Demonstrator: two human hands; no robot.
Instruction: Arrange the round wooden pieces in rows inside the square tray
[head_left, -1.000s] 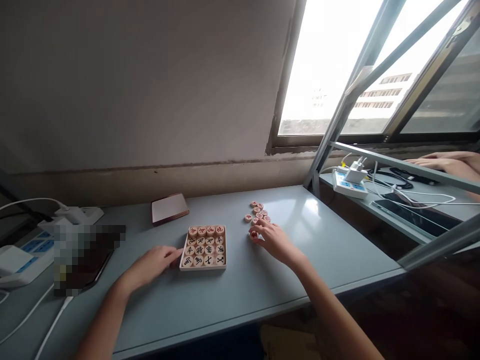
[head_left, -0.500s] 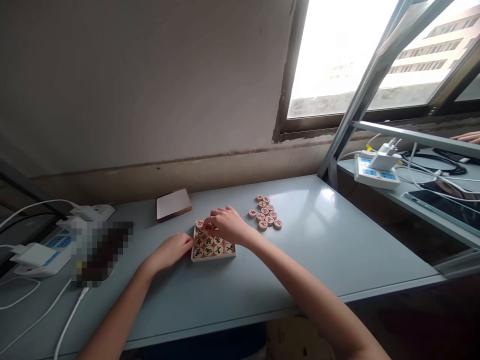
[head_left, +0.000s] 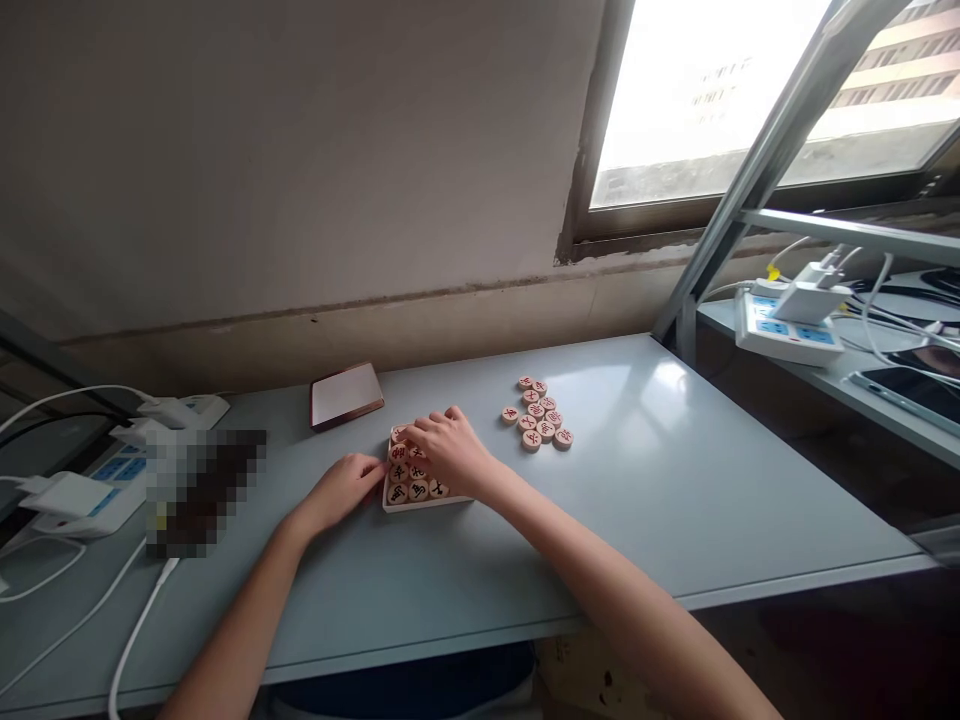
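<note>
A shallow white box (head_left: 429,506) on the grey-blue desk holds rows of round wooden pieces with black and red characters. Against the box's left edge rests my left hand (head_left: 346,490), its fingers pressed together. My right hand (head_left: 448,449) is bent over the upper part of the box and covers several pieces; whether its fingertips hold one is hidden. Right of the box lies a loose group of round pieces with red characters (head_left: 535,410). Behind the box, to the left, lies the open box lid (head_left: 347,396).
At the left are a white power strip (head_left: 97,505) with plugs and cables and a blurred dark object (head_left: 206,495). On the right, beyond a metal frame (head_left: 750,180), another power strip (head_left: 787,335) and a phone (head_left: 911,395) lie on a neighbouring surface. A wall and window stand behind.
The camera view has shifted a little. My right hand has lowered and flattened over the box. A piece with a red character now shows in the box's second row, at its left side.
</note>
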